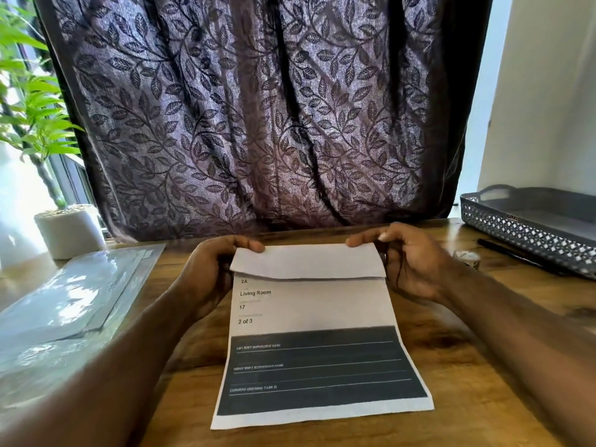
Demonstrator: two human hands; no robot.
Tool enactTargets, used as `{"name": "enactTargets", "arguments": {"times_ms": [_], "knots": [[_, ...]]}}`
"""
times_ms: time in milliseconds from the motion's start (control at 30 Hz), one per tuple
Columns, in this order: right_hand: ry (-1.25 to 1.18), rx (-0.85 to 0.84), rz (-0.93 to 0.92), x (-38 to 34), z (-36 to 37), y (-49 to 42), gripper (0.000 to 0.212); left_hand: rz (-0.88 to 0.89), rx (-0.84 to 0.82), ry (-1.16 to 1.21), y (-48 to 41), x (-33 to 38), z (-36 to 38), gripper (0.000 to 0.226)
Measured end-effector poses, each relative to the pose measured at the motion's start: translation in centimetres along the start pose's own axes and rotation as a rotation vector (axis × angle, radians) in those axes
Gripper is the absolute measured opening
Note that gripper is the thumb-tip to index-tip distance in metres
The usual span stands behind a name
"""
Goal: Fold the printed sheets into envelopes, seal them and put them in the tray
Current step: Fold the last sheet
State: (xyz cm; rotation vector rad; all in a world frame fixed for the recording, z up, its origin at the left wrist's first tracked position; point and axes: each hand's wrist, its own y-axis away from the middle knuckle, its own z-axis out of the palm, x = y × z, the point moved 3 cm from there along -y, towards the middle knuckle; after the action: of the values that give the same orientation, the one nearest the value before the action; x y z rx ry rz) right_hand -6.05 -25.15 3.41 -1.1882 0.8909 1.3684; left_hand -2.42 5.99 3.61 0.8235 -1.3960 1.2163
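A printed sheet [314,321] lies on the wooden table in front of me, white above and with a dark banded block of lines below. Its far edge is folded over toward me, showing the blank back. My left hand [209,272] pinches the left corner of that folded flap. My right hand [409,259] pinches the right corner. A grey perforated tray [529,233] stands at the far right of the table; nothing shows inside it.
Clear plastic sleeves [71,295] lie stacked on the left. A white plant pot [69,230] stands behind them. A black pen [512,254] and a small tape roll [467,258] lie by the tray. A leaf-patterned curtain [258,108] hangs behind the table.
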Motion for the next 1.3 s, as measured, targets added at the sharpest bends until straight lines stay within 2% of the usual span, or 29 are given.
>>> {"name": "enactTargets", "arguments": {"times_ms": [33,100,167,233,333,467,567,700,800,933,1167,1233,1300], "knots": [[0.041,-0.002,-0.014,0.0,0.1,0.0,0.034,0.003,0.003,-0.008,0.0,-0.1,0.0,0.036],[0.137,0.031,-0.089,0.0,0.3,0.0,0.016,0.046,0.007,-0.061,-0.1,-0.1,0.1,0.02],[0.255,0.087,-0.173,0.1,0.4,-0.2,0.022,0.083,0.001,-0.141,-0.3,-0.3,0.1,0.028],[0.383,0.136,-0.223,-0.1,0.6,-0.3,0.03,0.128,0.035,-0.325,-0.4,-0.5,0.1,0.032],[0.554,0.178,-0.238,0.0,0.6,-0.3,0.028,0.208,0.065,-0.551,-0.4,-0.3,0.2,0.007],[1.108,0.276,-0.442,-0.2,1.5,-0.3,0.02,0.303,0.103,-0.718,0.0,0.5,0.7,0.008],[1.266,0.162,-0.535,-0.3,4.5,-0.3,0.029,0.404,0.116,-0.878,0.5,1.3,1.9,0.007],[1.48,0.047,-0.672,-0.1,9.6,-0.6,0.03,0.509,0.091,-0.939,1.2,1.9,3.6,0.008],[1.485,0.029,-0.718,-0.7,10.2,-0.6,0.027,0.522,0.042,-0.935,1.1,2.2,3.7,0.006],[1.413,-0.06,-0.518,-1.8,7.0,-0.9,0.024,0.464,0.015,-0.899,0.4,2.6,2.4,0.004],[1.139,0.005,-0.308,-1.8,0.5,-0.4,0.013,0.379,0.02,-0.87,-0.2,2.3,0.0,0.009],[1.092,0.014,-0.286,-1.5,0.4,-0.4,0.013,0.391,0.031,-0.953,-0.1,2.1,0.1,0.009],[1.101,0.02,-0.31,-1.2,1.1,-0.4,0.014,0.424,0.042,-1.141,0.3,2.1,0.6,0.008]]}}
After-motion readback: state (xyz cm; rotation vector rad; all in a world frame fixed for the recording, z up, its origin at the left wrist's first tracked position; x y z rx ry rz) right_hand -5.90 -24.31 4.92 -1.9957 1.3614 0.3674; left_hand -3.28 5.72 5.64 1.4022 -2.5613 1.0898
